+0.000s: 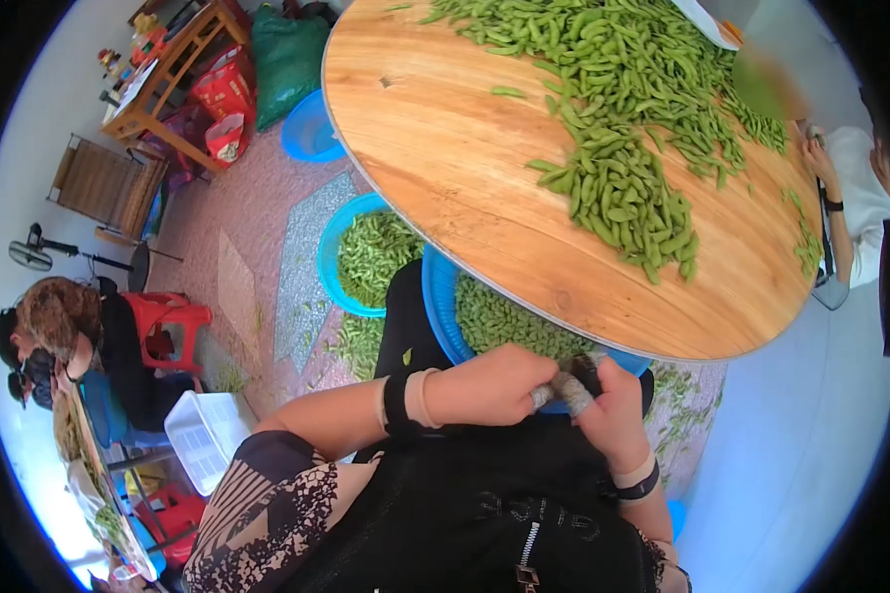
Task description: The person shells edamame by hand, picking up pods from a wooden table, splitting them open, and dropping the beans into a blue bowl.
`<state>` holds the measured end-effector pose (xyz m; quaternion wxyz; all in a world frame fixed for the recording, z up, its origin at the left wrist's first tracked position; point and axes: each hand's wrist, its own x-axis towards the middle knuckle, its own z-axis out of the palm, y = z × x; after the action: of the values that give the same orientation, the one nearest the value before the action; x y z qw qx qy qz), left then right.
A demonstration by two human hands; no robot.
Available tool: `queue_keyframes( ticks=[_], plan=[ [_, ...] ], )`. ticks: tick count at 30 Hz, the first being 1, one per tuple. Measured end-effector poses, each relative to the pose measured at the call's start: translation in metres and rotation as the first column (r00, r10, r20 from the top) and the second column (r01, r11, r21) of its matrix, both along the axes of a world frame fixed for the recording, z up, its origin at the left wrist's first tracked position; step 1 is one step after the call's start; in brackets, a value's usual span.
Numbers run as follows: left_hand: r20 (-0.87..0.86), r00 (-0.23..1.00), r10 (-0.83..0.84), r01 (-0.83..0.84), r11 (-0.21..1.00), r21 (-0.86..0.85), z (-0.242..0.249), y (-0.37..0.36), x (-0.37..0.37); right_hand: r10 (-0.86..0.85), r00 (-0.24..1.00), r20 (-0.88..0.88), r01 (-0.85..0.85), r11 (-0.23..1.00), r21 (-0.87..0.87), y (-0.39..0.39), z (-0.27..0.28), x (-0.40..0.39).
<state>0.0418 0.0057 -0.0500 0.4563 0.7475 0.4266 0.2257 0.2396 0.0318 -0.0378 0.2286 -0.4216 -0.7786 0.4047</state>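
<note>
My left hand [496, 383] and my right hand [615, 413] are close together at the near edge of the round wooden table [445, 148]. Both have their fingers closed and grey wrapping on the thumbs. What they pinch between them is too small and hidden to make out. Below them, partly under the table edge, a blue basin [441, 306] holds many shelled green beans [514, 324]. On the tabletop lies a big heap of green soybean pods [623, 198], its tip pointing toward me.
Left of my legs, a light-blue basin [326, 259] holds loose green pods, with more scattered on the floor. Another blue basin [310, 130] stands farther off. Another person's hand [821, 163] is at the table's right. A white crate [208, 435] and red stool [173, 321] are left.
</note>
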Motion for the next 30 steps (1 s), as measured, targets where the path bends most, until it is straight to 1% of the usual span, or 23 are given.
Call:
queue_keyframes(
  ticks=[1, 2, 4, 5, 7, 8, 9, 10, 12, 13, 14, 15, 16, 17, 19, 20, 22, 23, 24, 26, 28, 29, 30],
  plan=[
    [0.141, 0.989, -0.049, 0.06, 0.995, -0.075, -0.002, 0.002, -0.002, -0.056, 0.997, -0.045, 0.039, 0.948, -0.317, 0.001, 0.007, 0.003],
    [0.146, 0.988, -0.042, 0.054, 0.996, -0.074, -0.001, 0.004, -0.003, -0.126, 0.99, -0.065, 0.062, 0.797, -0.601, 0.002, 0.012, 0.006],
    [0.366, 0.929, -0.045, 0.213, 0.877, -0.431, 0.005, 0.006, -0.006, -0.143, 0.982, -0.12, 0.033, 0.765, -0.643, 0.002, 0.013, 0.007],
    [0.371, 0.927, -0.056, 0.225, 0.874, -0.431, 0.005, 0.004, -0.009, -0.138, 0.975, -0.175, 0.002, 0.793, -0.61, 0.001, 0.008, 0.006],
    [0.372, 0.921, 0.117, 0.133, 0.802, -0.582, 0.006, 0.002, -0.02, -0.169, 0.962, -0.217, 0.019, 0.828, -0.561, 0.002, -0.001, 0.006],
    [0.335, 0.924, 0.183, 0.048, 0.814, -0.579, 0.006, 0.0, -0.025, 0.015, 0.985, -0.172, -0.043, 0.986, -0.162, 0.008, -0.006, 0.004],
    [0.297, 0.923, 0.246, -0.034, 0.819, -0.573, 0.006, -0.004, -0.032, 0.159, 0.987, -0.038, -0.145, 0.957, 0.25, 0.011, -0.007, 0.003],
    [0.213, 0.939, 0.272, -0.13, 0.85, -0.511, 0.002, -0.009, -0.041, 0.114, 0.993, -0.027, -0.104, 0.961, 0.256, 0.011, -0.004, 0.005],
    [-0.035, 0.978, 0.205, -0.207, 0.939, -0.273, 0.004, -0.015, -0.066, 0.063, 0.996, -0.071, -0.056, 0.994, 0.09, 0.011, 0.005, 0.006],
    [-0.167, 0.966, 0.198, -0.223, 0.964, -0.147, -0.007, -0.024, -0.078, -0.047, 0.999, 0.0, 0.047, 0.999, -0.012, 0.014, 0.014, 0.006],
    [-0.168, 0.97, 0.176, -0.201, 0.969, -0.146, -0.007, -0.032, -0.085, -0.07, 0.998, -0.001, 0.07, 0.998, -0.01, 0.02, 0.014, 0.007],
    [-0.511, 0.841, 0.179, -0.231, 0.972, -0.041, -0.004, -0.04, -0.092, -0.188, 0.982, -0.016, 0.187, 0.963, 0.196, 0.03, 0.012, 0.007],
    [-0.781, 0.592, 0.198, -0.225, 0.971, 0.075, -0.001, -0.044, -0.094, -0.293, 0.954, -0.054, 0.29, 0.873, 0.392, 0.039, 0.011, 0.006],
    [-0.783, 0.59, 0.196, -0.218, 0.973, 0.08, 0.002, -0.045, -0.093, -0.3, 0.952, -0.059, 0.298, 0.869, 0.394, 0.045, 0.013, 0.003],
    [-0.821, 0.499, 0.277, -0.274, 0.949, 0.154, 0.009, -0.047, -0.09, -0.503, 0.862, 0.066, 0.372, 0.715, 0.592, 0.055, 0.017, -0.003],
    [-0.822, 0.497, 0.277, -0.27, 0.95, 0.157, 0.015, -0.044, -0.085, -0.506, 0.86, 0.062, 0.377, 0.712, 0.592, 0.062, 0.015, -0.002],
    [-0.613, 0.702, 0.363, -0.232, 0.93, 0.284, 0.028, -0.03, -0.064, -0.55, 0.811, 0.201, 0.36, 0.739, 0.569, 0.074, 0.006, 0.005],
    [-0.53, 0.766, 0.365, -0.215, 0.921, 0.324, 0.031, -0.024, -0.054, -0.547, 0.813, 0.2, 0.356, 0.738, 0.574, 0.075, 0.007, 0.007],
    [-0.525, 0.766, 0.371, -0.221, 0.919, 0.326, 0.037, -0.018, -0.044, -0.531, 0.828, 0.179, 0.365, 0.753, 0.547, 0.075, 0.008, 0.008],
    [-0.321, 0.909, 0.267, -0.16, 0.933, 0.323, 0.05, -0.004, -0.024, -0.513, 0.843, 0.163, 0.367, 0.769, 0.523, 0.074, 0.011, 0.013],
    [-0.133, 0.946, 0.295, -0.209, 0.871, 0.445, 0.052, 0.012, -0.004, -0.426, 0.904, 0.027, 0.388, 0.846, 0.365, 0.066, 0.017, 0.019],
    [-0.126, 0.947, 0.297, -0.214, 0.871, 0.443, 0.052, 0.021, 0.007, -0.425, 0.905, 0.035, 0.384, 0.847, 0.367, 0.062, 0.021, 0.022],
    [-0.058, 0.949, 0.311, -0.243, 0.833, 0.498, 0.051, 0.03, 0.016, -0.39, 0.92, 0.036, 0.366, 0.89, 0.272, 0.058, 0.027, 0.025]
  ],
)
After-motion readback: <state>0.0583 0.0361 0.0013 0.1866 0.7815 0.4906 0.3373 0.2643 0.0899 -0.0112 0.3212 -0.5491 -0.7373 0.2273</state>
